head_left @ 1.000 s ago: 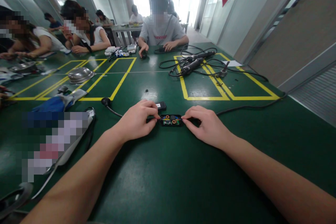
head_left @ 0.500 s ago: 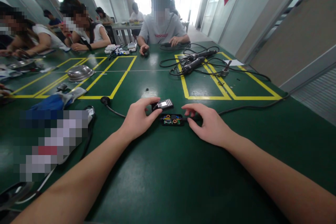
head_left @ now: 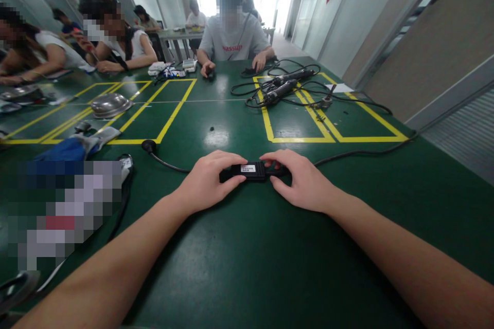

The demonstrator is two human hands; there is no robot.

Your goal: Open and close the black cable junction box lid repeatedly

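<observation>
A small black rectangular box cover [head_left: 254,170] with a white printed label lies over an open black inline box, whose circuit board it now hides. My left hand [head_left: 210,179] holds the cover by its left part, thumb on the near side and fingers on the far side. At the other end, my right hand [head_left: 299,177] has thumb and forefinger apart, around the black cable [head_left: 335,158] where it leaves the box. On the left a short lead runs from behind my left hand to a round black plug [head_left: 148,147].
Further left lie a blue cloth item [head_left: 65,150] and a blurred-out long pack [head_left: 73,211]. A metal bowl [head_left: 111,106] stands beyond. Black corded tools [head_left: 283,90] with tangled cables lie far right. A person [head_left: 235,36] sits opposite, others to the left.
My left hand has brought the cover down and right onto the box, hiding the circuit board. My right hand has come slightly closer to the box's end. The view has shifted a little.
</observation>
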